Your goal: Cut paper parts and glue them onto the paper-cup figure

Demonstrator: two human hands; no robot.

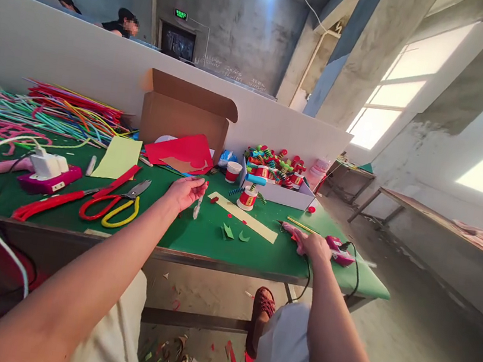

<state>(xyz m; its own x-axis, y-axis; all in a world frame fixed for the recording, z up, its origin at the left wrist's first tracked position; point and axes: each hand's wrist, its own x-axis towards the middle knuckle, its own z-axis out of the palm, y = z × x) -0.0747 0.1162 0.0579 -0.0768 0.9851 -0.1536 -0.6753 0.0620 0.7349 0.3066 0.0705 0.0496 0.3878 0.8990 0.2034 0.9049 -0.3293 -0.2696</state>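
Note:
My left hand (186,195) is raised over the green table, finger and thumb pinched at a small red piece (207,184). Just below those fingertips is a narrow whitish, clear item (197,208); I cannot tell whether the hand touches it. On the right, my right hand (317,247) is closed round a pink glue gun (292,231) lying low at the table, its dark tip pointing left. Between the hands lie a pale yellow paper strip (257,224) and cut green paper pieces (228,231). Behind the strip stands a red-and-white paper cup figure (247,197) with a blue roll on top.
Scissors (117,202), a red-handled cutting tool (63,202) and a power strip (49,178) lie left. Pipe cleaners (53,112) pile behind them. A cardboard box (189,108) and a white box (287,196) of finished figures stand at the back. A cord hangs over the front edge.

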